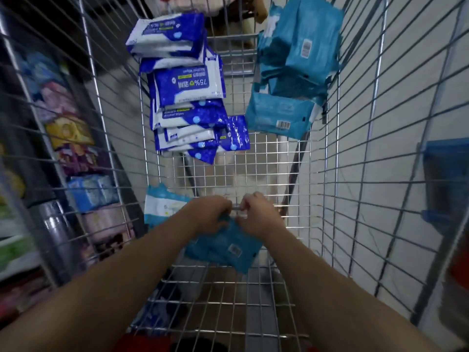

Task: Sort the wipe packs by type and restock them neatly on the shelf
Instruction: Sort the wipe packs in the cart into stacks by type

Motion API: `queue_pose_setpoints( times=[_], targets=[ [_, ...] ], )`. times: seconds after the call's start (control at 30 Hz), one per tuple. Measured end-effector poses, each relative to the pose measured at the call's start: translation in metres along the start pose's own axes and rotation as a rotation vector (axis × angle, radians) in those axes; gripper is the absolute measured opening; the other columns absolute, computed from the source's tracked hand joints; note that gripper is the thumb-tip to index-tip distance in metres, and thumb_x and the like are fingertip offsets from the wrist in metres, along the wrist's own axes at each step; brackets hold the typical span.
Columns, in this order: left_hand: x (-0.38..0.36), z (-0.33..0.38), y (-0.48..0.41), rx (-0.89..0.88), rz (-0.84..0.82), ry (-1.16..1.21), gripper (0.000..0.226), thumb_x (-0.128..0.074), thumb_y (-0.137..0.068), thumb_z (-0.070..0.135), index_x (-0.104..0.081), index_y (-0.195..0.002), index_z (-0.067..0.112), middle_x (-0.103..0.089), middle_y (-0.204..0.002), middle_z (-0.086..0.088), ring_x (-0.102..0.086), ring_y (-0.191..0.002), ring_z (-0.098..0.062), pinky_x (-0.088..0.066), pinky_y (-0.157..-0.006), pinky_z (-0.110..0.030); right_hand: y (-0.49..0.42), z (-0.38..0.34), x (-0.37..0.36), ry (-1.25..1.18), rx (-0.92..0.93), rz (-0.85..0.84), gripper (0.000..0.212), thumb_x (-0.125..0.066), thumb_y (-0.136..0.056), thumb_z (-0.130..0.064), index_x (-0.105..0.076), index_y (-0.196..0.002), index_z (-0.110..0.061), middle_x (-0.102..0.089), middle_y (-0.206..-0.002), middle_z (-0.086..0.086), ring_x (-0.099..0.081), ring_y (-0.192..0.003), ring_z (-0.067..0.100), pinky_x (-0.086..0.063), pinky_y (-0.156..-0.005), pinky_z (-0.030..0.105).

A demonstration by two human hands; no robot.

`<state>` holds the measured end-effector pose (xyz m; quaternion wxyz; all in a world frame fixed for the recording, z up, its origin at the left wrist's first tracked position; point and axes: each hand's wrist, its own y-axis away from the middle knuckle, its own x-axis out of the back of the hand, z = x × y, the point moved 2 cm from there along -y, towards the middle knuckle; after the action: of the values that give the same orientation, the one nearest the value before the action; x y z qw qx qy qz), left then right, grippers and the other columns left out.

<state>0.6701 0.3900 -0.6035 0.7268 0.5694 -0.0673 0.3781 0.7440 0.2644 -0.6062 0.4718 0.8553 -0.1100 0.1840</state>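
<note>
I look down into a wire shopping cart (266, 153). Both hands hold one teal wipe pack (223, 246) at its top edge, near the cart's near end: my left hand (206, 212) grips the left part, my right hand (258, 214) the right part. A pile of dark blue and white alcohol wipe packs (187, 90) lies along the far left of the cart. Several teal packs (294, 62) are heaped at the far right. A light blue and white pack (162, 204) leans at the cart's left wall beside my left forearm.
Shelves with colourful packaged goods (76, 158) run along the left, seen through the cart's wire side. A blue object (446, 179) shows outside the cart at the right. The cart's mesh floor between the piles and my hands is bare.
</note>
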Motion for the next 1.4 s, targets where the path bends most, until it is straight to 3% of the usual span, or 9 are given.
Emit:
queue_pose_setpoints(
  times=[0.1,0.23,0.37,0.5,0.6,0.7,0.97,1.23,1.4],
  targets=[
    [-0.002,0.000,0.004,-0.012,0.063,0.021,0.034,-0.064,-0.084,0.030,-0.057,-0.115,0.018,-0.055,-0.117,-0.001,-0.053,-0.107,-0.020,-0.044,-0.086,-0.034,0.006,-0.001,-0.017,0.150,-0.023,-0.186,0.029,-0.071,-0.077,-0.032,-0.055,-0.098,-0.019,-0.061,-0.098,0.002,-0.060,-0.088,0.021,-0.052,-0.075,0.034],
    [-0.006,0.002,0.013,-0.028,0.001,-0.033,0.051,-0.069,-0.080,0.033,-0.055,-0.128,0.021,-0.049,-0.124,-0.003,-0.051,-0.114,-0.021,-0.043,-0.088,-0.032,0.013,-0.009,-0.028,0.309,0.060,-0.207,0.055,-0.080,-0.067,-0.039,-0.057,-0.113,-0.020,-0.063,-0.103,0.002,-0.063,-0.093,0.024,-0.054,-0.078,0.036],
    [-0.008,0.005,0.021,-0.028,0.016,-0.031,0.062,-0.075,-0.074,0.042,-0.054,-0.128,0.021,-0.048,-0.126,-0.002,-0.049,-0.114,-0.020,-0.040,-0.090,-0.029,0.013,-0.014,-0.033,0.338,0.100,-0.231,0.069,-0.082,-0.063,-0.045,-0.053,-0.121,-0.020,-0.061,-0.112,0.002,-0.061,-0.100,0.024,-0.052,-0.082,0.036],
    [-0.011,0.008,0.025,-0.061,-0.048,-0.137,0.066,-0.078,-0.067,0.051,-0.053,-0.118,0.017,-0.051,-0.120,-0.003,-0.047,-0.110,-0.020,-0.040,-0.096,-0.033,0.012,-0.016,-0.032,0.297,0.174,-0.244,0.065,-0.081,-0.069,-0.032,-0.054,-0.127,-0.021,-0.053,-0.121,0.006,-0.056,-0.109,0.026,-0.050,-0.091,0.038],
    [-0.010,0.013,0.025,-0.040,-0.152,-0.260,0.071,-0.080,-0.063,0.053,-0.052,-0.121,0.024,-0.053,-0.119,0.001,-0.047,-0.108,-0.018,-0.040,-0.094,-0.032,0.014,-0.015,-0.032,0.277,0.183,-0.258,0.061,-0.080,-0.070,-0.024,-0.057,-0.126,-0.024,-0.051,-0.121,0.005,-0.057,-0.106,0.027,-0.051,-0.089,0.037],
    [-0.010,0.018,0.022,-0.010,-0.213,-0.305,0.082,-0.085,-0.058,0.050,-0.047,-0.127,0.024,-0.052,-0.123,0.001,-0.046,-0.111,-0.018,-0.039,-0.096,-0.033,0.018,-0.014,-0.035,0.311,0.167,-0.242,0.065,-0.079,-0.071,-0.031,-0.052,-0.130,-0.024,-0.045,-0.122,0.006,-0.054,-0.108,0.027,-0.050,-0.091,0.038],
    [-0.016,0.019,0.016,-0.047,-0.186,-0.399,0.087,-0.084,-0.055,0.056,-0.048,-0.126,0.020,-0.050,-0.123,0.000,-0.045,-0.112,-0.017,-0.039,-0.098,-0.033,0.022,-0.010,-0.037,0.245,0.044,-0.269,0.065,-0.082,-0.068,-0.033,-0.049,-0.122,-0.021,-0.059,-0.117,0.000,-0.058,-0.104,0.024,-0.050,-0.087,0.036],
    [-0.016,0.012,0.026,-0.051,-0.109,-0.324,0.074,-0.080,-0.062,0.052,-0.048,-0.120,0.019,-0.048,-0.121,0.001,-0.048,-0.111,-0.017,-0.045,-0.091,-0.034,0.032,0.003,-0.046,0.207,0.100,-0.070,0.066,-0.078,-0.069,-0.044,-0.050,-0.122,-0.018,-0.046,-0.119,0.003,-0.046,-0.108,0.019,-0.044,-0.090,0.033],
    [-0.015,0.021,0.019,0.002,-0.212,-0.368,0.074,-0.086,-0.058,0.045,-0.049,-0.118,0.020,-0.053,-0.121,0.000,-0.054,-0.112,-0.019,-0.047,-0.093,-0.036,0.040,0.011,-0.064,-0.162,0.027,0.108,0.060,-0.085,-0.062,-0.024,-0.056,-0.112,-0.010,-0.048,-0.113,0.006,-0.042,-0.090,0.013,-0.039,-0.071,0.014]
  ],
)
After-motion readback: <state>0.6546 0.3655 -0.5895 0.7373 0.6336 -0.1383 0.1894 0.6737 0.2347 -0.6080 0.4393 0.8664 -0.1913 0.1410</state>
